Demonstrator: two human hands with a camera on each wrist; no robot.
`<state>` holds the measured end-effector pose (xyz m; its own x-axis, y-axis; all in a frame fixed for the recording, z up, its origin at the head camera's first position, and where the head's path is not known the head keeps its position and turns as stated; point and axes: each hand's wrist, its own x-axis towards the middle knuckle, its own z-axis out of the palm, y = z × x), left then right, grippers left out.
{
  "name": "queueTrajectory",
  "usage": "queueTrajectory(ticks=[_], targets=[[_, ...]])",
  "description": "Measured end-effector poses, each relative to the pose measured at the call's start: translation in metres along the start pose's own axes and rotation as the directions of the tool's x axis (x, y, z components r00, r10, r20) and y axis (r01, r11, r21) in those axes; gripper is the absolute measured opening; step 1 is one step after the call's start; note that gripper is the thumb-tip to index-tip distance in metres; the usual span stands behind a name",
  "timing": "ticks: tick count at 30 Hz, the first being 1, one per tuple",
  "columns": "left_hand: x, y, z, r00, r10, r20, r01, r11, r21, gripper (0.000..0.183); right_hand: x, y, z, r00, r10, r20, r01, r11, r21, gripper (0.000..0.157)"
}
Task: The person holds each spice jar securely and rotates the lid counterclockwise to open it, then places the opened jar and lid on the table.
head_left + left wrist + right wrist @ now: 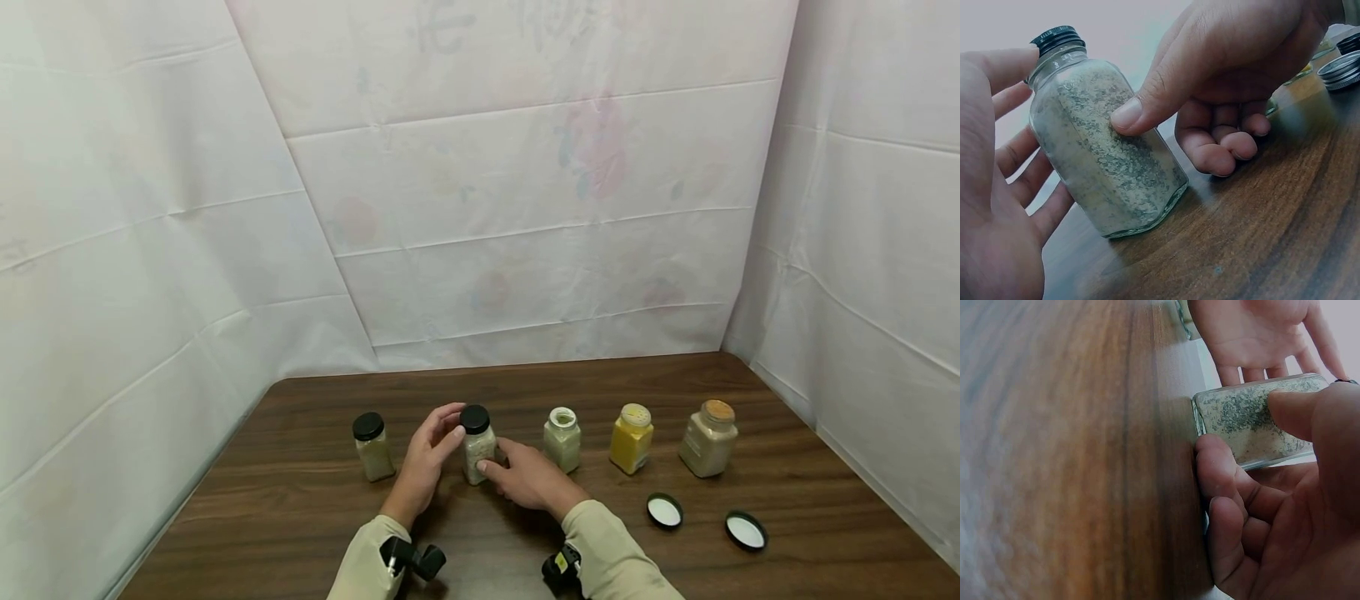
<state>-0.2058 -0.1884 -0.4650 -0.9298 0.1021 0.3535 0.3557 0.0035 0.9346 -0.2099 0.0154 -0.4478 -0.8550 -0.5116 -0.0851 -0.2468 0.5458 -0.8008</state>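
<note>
Through the head camera I see the glass jar (477,455) near the middle of the desk (487,554), between my two hands. My right hand (528,477) grasps it low: in the wrist views the thumb (1127,117) presses the flat face, and the curled fingers lie beside and behind the jar. My left hand (424,460) has its fingers loosely spread around the other side, not clenched; its thumb reaches the neck, just by the black cap (475,418), but if it really presses there, I cannot tell. I judge that the low grasp is to keep the body steady, while the left hand leaves the cap free to be reached.

The jar stands upright, its long axis vertical, the cap pointing up and the base down at the desk. It looks tilted in the left wrist view and lying in the right one, which I think comes from the cameras.

To the left stands a capped jar (376,457). To the right, well apart from one another, are a green jar (562,447) with uncovered mouth, a yellow jar (631,442) and an orange-topped jar (707,445). Nearer to me two lids (664,511) (746,531) lie with white inside upward, perhaps so the inner faces do not touch the wood.
</note>
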Motion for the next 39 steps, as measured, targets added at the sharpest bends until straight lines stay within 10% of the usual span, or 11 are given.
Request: queueTrajectory(ticks=[12,31,39], targets=[[0.0,0.0019,0.0003,0.998,-0.011,0.054,0.004,0.992,0.123,0.043,0.0006,0.0007,-0.0005,1.0,-0.005,0.007,0.005,0.999,-0.039,0.068],[0.0001,-0.0028,0.0,1.0,0.023,-0.016,-0.023,1.0,-0.005,0.034,-0.0006,-0.0002,-0.0003,1.0,0.002,0.004,-0.002,1.0,-0.025,0.067],[-0.0004,0.0002,0.0009,1.0,0.003,0.022,-0.006,0.991,0.134,0.043,-0.0006,-0.0009,-0.0005,1.0,0.01,0.001,-0.01,0.999,-0.044,0.069]])
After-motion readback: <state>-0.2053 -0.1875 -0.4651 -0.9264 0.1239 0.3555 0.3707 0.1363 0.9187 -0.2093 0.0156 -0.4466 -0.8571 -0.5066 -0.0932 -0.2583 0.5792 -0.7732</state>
